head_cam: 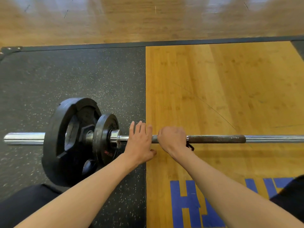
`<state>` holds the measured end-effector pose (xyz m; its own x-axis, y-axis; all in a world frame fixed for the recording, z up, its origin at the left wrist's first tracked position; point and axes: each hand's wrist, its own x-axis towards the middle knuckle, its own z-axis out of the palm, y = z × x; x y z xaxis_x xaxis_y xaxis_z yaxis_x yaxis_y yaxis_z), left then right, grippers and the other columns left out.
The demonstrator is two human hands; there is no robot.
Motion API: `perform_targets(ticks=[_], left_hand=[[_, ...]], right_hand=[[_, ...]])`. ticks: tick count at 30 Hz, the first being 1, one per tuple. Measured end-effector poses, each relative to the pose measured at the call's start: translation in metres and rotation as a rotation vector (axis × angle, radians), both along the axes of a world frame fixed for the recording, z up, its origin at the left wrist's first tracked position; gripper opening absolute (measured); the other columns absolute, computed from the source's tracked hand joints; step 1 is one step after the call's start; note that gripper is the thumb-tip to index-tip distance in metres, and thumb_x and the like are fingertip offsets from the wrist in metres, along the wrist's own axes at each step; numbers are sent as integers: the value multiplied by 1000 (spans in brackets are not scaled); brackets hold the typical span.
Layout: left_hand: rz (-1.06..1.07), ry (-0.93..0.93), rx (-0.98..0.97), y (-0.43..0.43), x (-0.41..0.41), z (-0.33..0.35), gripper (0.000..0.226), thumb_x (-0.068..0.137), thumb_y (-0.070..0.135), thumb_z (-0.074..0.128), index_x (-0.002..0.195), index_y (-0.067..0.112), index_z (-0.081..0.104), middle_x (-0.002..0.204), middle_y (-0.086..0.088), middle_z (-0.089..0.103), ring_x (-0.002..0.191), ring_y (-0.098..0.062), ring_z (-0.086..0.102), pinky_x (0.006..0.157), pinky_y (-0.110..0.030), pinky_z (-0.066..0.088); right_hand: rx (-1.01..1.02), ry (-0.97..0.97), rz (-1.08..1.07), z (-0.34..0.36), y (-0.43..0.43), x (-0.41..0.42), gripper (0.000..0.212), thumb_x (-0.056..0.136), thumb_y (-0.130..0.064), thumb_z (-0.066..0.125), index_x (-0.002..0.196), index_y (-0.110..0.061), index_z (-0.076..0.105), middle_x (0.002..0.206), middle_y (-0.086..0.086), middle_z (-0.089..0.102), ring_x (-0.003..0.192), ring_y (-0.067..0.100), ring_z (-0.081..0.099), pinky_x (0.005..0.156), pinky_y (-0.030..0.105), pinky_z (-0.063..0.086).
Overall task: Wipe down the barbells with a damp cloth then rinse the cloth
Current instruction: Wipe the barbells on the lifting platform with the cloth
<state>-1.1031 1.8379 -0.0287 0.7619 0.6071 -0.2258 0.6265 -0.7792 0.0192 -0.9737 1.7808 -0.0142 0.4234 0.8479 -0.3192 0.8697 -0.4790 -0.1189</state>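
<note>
A barbell (213,139) lies across the floor from left to right, with a dark knurled stretch in the middle and chrome beyond it. My left hand (139,143) lies over the shaft just right of the collar, fingers straight and pointing away from me. My right hand (171,139) grips the shaft right beside it, fingers curled round the bar. A small dark red strip (190,146) hangs below the bar at the right edge of that hand; I cannot tell what it is. No cloth shows clearly.
Two black plates, one large (72,139) and one small (105,137), sit on the left sleeve (24,138). They rest on speckled black rubber matting (82,76). Right of it is a wooden platform (213,88) with blue lettering (185,203). My dark-clad knees (24,203) frame the bottom corners.
</note>
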Motion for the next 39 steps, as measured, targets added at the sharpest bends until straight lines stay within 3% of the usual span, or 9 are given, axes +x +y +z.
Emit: perform_targets(ticks=[7, 11, 14, 17, 23, 30, 32, 36, 39], left_hand=[[39, 39, 70, -6, 6, -3, 76, 72, 45, 64, 135, 6, 44, 133, -16, 48, 137, -39, 35, 121, -60, 12], [40, -3, 61, -6, 14, -8, 66, 70, 35, 63, 125, 1, 49, 131, -20, 50, 136, -40, 38, 123, -56, 15], [31, -12, 38, -4, 15, -9, 68, 68, 33, 64, 125, 1, 46, 132, -18, 47, 137, -40, 35, 123, -55, 13], [7, -61, -21, 1, 12, -5, 71, 66, 35, 66, 125, 4, 44, 132, -14, 44, 137, -36, 34, 125, -51, 9], [-55, -176, 35, -3, 4, -14, 67, 62, 44, 68, 113, 2, 54, 116, -14, 56, 125, -37, 49, 120, -55, 25], [-62, -27, 37, -5, 8, -6, 48, 68, 36, 63, 109, 14, 51, 103, -2, 54, 94, -24, 53, 94, -40, 43], [-48, -2, 3, -4, 11, -3, 33, 79, 36, 57, 106, 19, 49, 99, 2, 56, 88, -21, 52, 77, -36, 37], [-17, -13, 9, -1, 15, 2, 24, 91, 38, 52, 107, 20, 51, 101, 3, 61, 90, -22, 57, 75, -37, 36], [-15, -30, -9, 0, 14, 2, 23, 93, 37, 53, 109, 21, 51, 104, 3, 62, 94, -22, 58, 77, -37, 36]], right_hand=[[530, -129, 237, -44, -87, 38, 31, 103, -29, 50, 132, -21, 59, 126, 0, 62, 111, 23, 59, 111, 47, 40], [425, -188, -13, -33, -86, 63, 34, 104, -32, 37, 104, -19, 68, 96, 0, 68, 88, 21, 64, 114, 48, 36], [111, -63, -178, -9, -45, 55, 38, 98, -25, 33, 67, -18, 54, 70, 1, 61, 71, 26, 59, 105, 44, 39], [-54, 36, -162, 1, -8, 34, 34, 96, -21, 39, 63, -17, 46, 76, 3, 59, 75, 28, 56, 77, 34, 38], [274, -18, 82, -12, -10, -16, 26, 97, -19, 47, 74, -21, 58, 73, 0, 65, 63, 23, 57, 63, 33, 38], [572, -184, 289, -50, -94, 43, 36, 103, -21, 52, 139, -16, 56, 133, 7, 58, 118, 26, 57, 111, 47, 40], [541, -205, 170, -48, -103, 59, 33, 103, -28, 47, 129, -13, 61, 121, 7, 63, 109, 25, 59, 106, 47, 43], [415, -185, -96, -23, -56, 46, 22, 95, -18, 52, 75, -15, 61, 68, 5, 58, 60, 29, 57, 58, 33, 36], [190, -120, -62, -14, -20, 15, 26, 99, -16, 44, 82, -19, 63, 78, 2, 64, 65, 26, 57, 57, 30, 32]])
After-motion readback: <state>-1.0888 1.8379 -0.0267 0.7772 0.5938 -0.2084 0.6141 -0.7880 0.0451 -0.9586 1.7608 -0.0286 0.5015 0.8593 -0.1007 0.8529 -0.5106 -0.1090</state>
